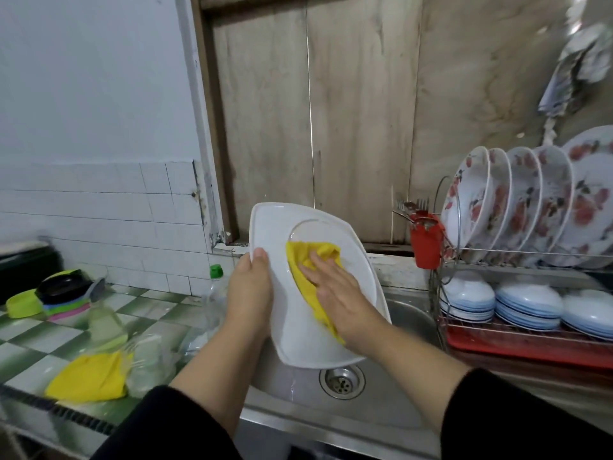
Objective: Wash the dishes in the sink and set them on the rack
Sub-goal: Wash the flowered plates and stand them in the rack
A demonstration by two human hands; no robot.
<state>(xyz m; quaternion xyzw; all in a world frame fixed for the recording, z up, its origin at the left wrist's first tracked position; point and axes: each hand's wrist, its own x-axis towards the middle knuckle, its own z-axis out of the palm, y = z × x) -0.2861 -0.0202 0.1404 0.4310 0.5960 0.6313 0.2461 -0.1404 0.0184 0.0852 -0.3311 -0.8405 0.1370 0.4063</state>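
Note:
I hold a white squarish plate point(292, 330) tilted upright over the steel sink point(408, 317). My left hand point(250, 290) grips its left rim, thumb on the front face. My right hand point(335, 293) lies flat with straight fingers on a yellow cloth point(306, 257), pressing it against the middle of the plate. The drain point(341, 381) shows just below the plate. The two-tier dish rack point(517, 254) stands to the right of the sink, with several flowered plates point(527, 200) upright on top and stacks of white bowls point(527, 303) below.
A red cutlery cup point(426, 242) with forks hangs on the rack's left end. On the tiled counter at left lie a second yellow cloth point(89, 376), a clear bottle with a green cap point(214, 293), clear plastic wrap and stacked coloured plastic bowls point(63, 297).

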